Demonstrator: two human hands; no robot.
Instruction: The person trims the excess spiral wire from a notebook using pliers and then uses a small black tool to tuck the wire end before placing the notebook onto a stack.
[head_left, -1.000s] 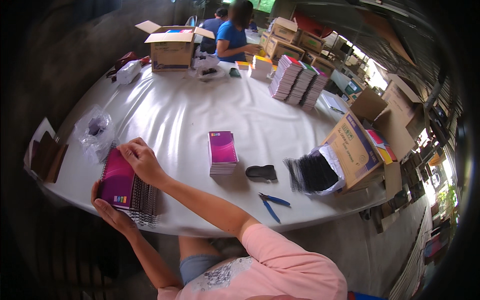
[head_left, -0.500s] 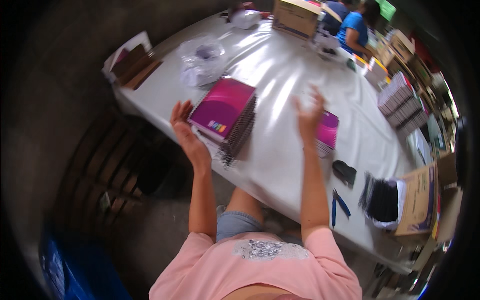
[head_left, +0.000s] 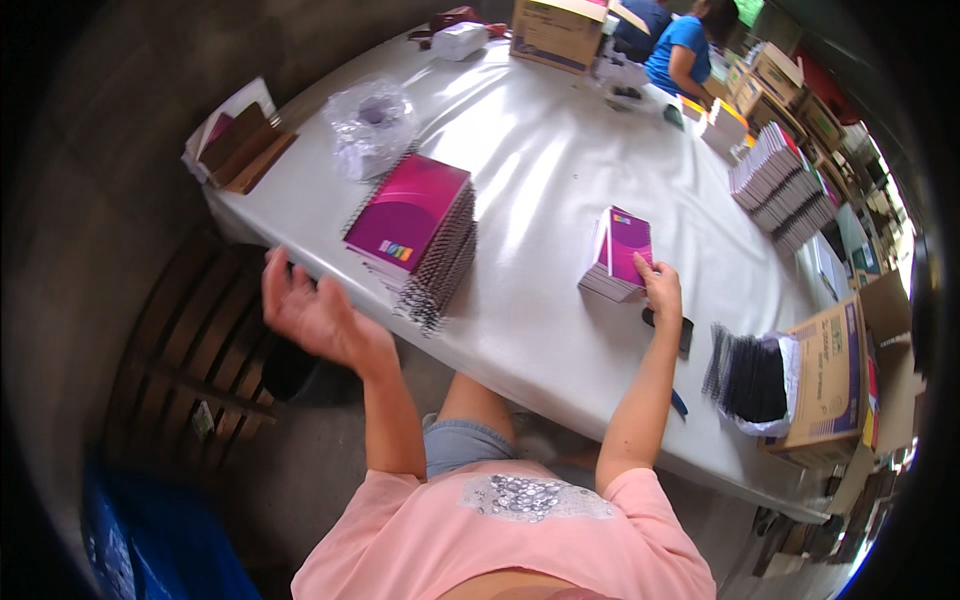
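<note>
The person wears a salmon-pink short-sleeved shirt (head_left: 500, 545) with a patch of silvery sequin-like decoration (head_left: 535, 495) across the upper chest, and light blue denim shorts (head_left: 460, 445) showing just below the shirt's edge. Both forearms are bare from sleeve to wrist. The left hand (head_left: 315, 315) and the right hand (head_left: 662, 292) are ungloved; no rings, watch or bracelets can be made out.

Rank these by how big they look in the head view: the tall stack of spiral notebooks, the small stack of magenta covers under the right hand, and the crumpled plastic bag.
1. tall stack of spiral notebooks, clearly largest.
2. crumpled plastic bag.
3. small stack of magenta covers, which the right hand touches.

The last two look close in size, and the fisheye bends things, so that order is unsure.
</note>
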